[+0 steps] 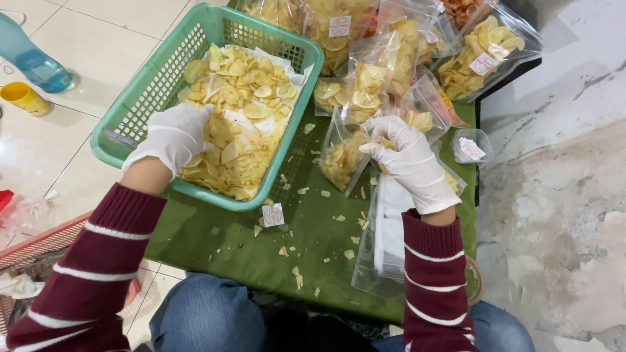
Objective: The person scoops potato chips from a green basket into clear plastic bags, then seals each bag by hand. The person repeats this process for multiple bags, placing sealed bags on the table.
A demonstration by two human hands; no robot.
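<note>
A green plastic basket [160, 77] lined with white paper holds a heap of yellow chips [242, 111]. My left hand [175, 135], in a white glove, reaches into the basket and rests on the chips at its near left side. My right hand [407, 160], also gloved, grips the mouth of a clear plastic bag [340, 156] partly filled with chips, standing on the green cloth [261, 251]. Both arms wear maroon sleeves with white stripes.
Several filled and labelled chip bags [479, 55] crowd the back of the low table. Empty clear bags [385, 251] lie near my right forearm. A small label [272, 214] and chip crumbs scatter the cloth. A blue bottle [32, 58], yellow cup [23, 98] and red basket [32, 251] stand on the floor at left.
</note>
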